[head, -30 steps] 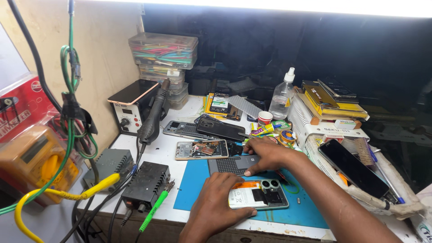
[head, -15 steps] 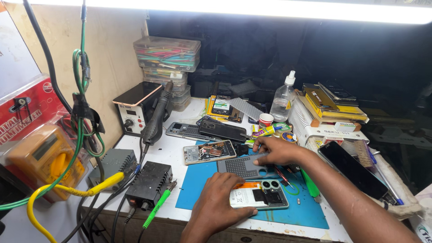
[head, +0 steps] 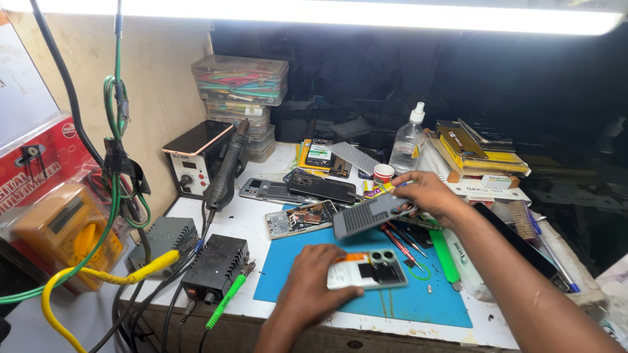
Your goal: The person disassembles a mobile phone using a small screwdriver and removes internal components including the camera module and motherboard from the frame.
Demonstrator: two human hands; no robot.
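Since half a second ago our right hand [head: 428,196] has lifted the grey ridged plate [head: 367,216] off the blue mat [head: 418,301]; it now hangs tilted above the mat's upper edge, pinched at its right end between thumb and fingers. Our left hand [head: 307,291] has stayed put, palm down, fingers spread flat and pressing the left end of one opened phone [head: 369,269] that lies on the mat, its two round camera rings at the upper right. That hand grips nothing; it only holds the phone down.

We count three more phones or phone backs on the white desk [head: 255,225] behind the mat: one opened phone showing its circuit board [head: 301,219] just left of the raised plate, one grey back shell [head: 265,191] and one dark phone [head: 325,188] beyond it. A long black screen panel [head: 517,245] lies at the right, beside our forearm.

On the mat under the raised plate lie a few thin tools [head: 399,243], too jumbled to count, and one green-handled tool [head: 445,256] just right of them. One clear bottle with a white nozzle [head: 407,144] stands at the back, with one small red-and-white cup [head: 383,173] near it. At the left we see two dark boxes [head: 216,258], one hot-air station [head: 196,160] with its black handle [head: 226,171] leaning on it, one yellow cable [head: 98,278], and one yellow multimeter in a pack [head: 55,225]. Clear parts boxes [head: 241,78] are stacked against the wall; we cannot tell exactly how many.
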